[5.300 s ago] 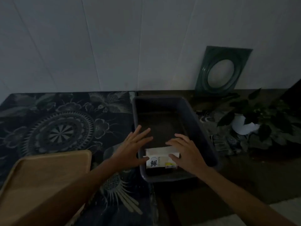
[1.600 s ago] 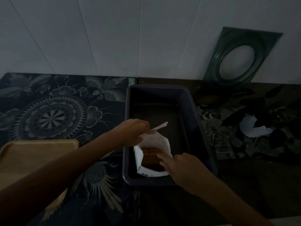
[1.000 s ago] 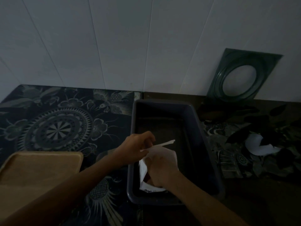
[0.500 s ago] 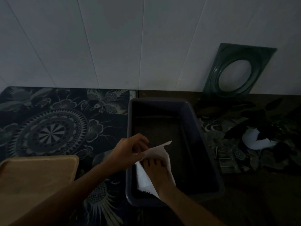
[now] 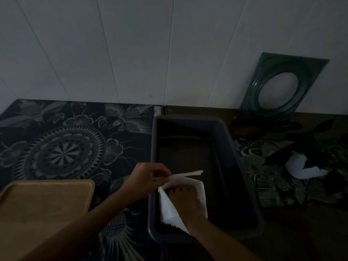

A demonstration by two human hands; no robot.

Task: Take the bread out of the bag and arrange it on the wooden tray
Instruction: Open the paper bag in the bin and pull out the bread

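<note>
A white paper bag (image 5: 167,208) stands open in the near end of a dark plastic bin (image 5: 233,157). My left hand (image 5: 145,178) pinches the bag's top left edge and holds the mouth open. My right hand (image 5: 185,199) is pushed down inside the bag; its fingers are hidden by the paper, so I cannot see the bread or whether the hand grips it. A pale wooden tray (image 5: 43,208) lies bare at the lower left on the patterned cloth.
A dark patterned tablecloth (image 5: 62,147) covers the left of the table. A green square frame with a round hole (image 5: 282,85) leans on the white wall at the back right. Dark leaves and a white scrap (image 5: 303,168) lie right of the bin.
The bag lay folded shut in the bin at first. My left hand lifted its edge and my right hand went from the rim down into the bag, where it stays.
</note>
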